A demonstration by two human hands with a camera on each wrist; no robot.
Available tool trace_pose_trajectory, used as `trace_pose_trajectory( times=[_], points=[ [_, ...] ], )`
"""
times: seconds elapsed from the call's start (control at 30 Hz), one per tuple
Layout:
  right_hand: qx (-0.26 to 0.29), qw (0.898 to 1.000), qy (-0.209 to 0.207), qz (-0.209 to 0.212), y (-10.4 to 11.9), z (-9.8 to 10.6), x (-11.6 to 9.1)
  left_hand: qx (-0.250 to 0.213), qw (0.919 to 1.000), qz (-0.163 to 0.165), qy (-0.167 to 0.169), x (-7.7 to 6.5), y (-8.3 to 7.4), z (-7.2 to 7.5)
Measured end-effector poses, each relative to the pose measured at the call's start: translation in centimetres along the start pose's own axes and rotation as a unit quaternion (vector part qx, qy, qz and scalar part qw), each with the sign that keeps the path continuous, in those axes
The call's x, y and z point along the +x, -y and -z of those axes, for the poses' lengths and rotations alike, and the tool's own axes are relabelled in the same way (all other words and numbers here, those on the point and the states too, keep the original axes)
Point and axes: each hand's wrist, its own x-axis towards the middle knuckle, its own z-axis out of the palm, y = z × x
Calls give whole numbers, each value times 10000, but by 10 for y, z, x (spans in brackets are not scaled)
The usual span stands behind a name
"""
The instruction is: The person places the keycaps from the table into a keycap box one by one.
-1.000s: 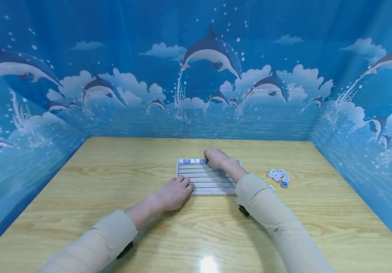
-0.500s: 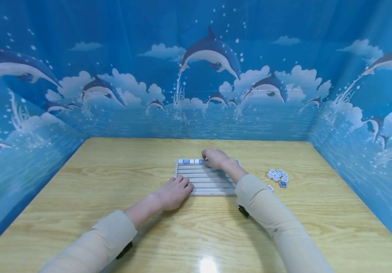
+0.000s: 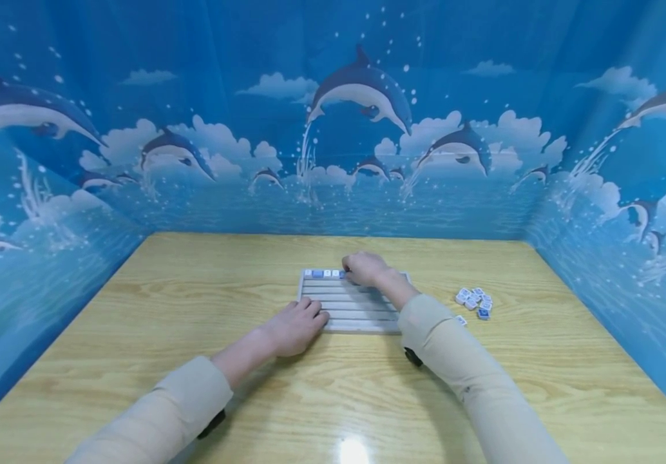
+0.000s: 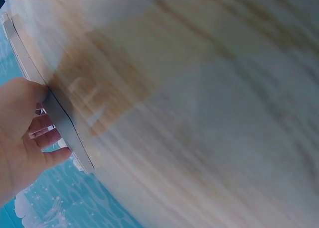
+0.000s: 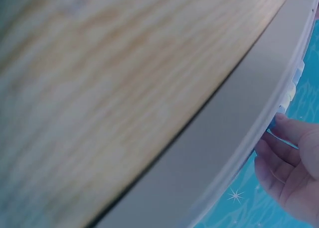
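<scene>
A grey slatted tray (image 3: pixel 362 314) lies mid-table with several grooves across it. White and blue square tiles (image 3: pixel 327 274) line its far groove from the left end. My right hand (image 3: pixel 364 268) is at that row, thumb and fingertips at a blue tile (image 5: pixel 272 122), which it pinches; the hand hides part of the tile and the groove beyond. At the tray's near left corner is my left hand (image 3: pixel 298 327). In the left wrist view its thumb lies against the tray's outer side wall (image 4: pixel 62 116) and its fingers reach over the rim, gripping it.
To the right of the tray, a loose cluster of white tiles (image 3: pixel 471 299) lies on the wooden table (image 3: pixel 240 277). A blue tile (image 3: pixel 484 314) sits at its near side, and another white tile (image 3: pixel 461 319) shows beside the right sleeve. A dolphin-print curtain (image 3: pixel 333 193) encloses the table's back and sides.
My right hand has shifted slightly left along the far groove, up to the row of tiles. The left hand stays at the tray's corner.
</scene>
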Motion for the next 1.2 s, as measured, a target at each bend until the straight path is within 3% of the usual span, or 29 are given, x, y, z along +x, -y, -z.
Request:
trace_pose_trajectory(
  times=[0.3,0.93,1.2],
  points=[
    [-257,9995,128,113,1,3,2,38,10000,5,-39,1,0,-1],
    [-98,9990,152,413,0,1,3,3,10000,-24,-50,-1,0,0],
    [-226,9987,77,453,2,3,5,43,9997,-58,-220,-2,1,-2]
  ],
)
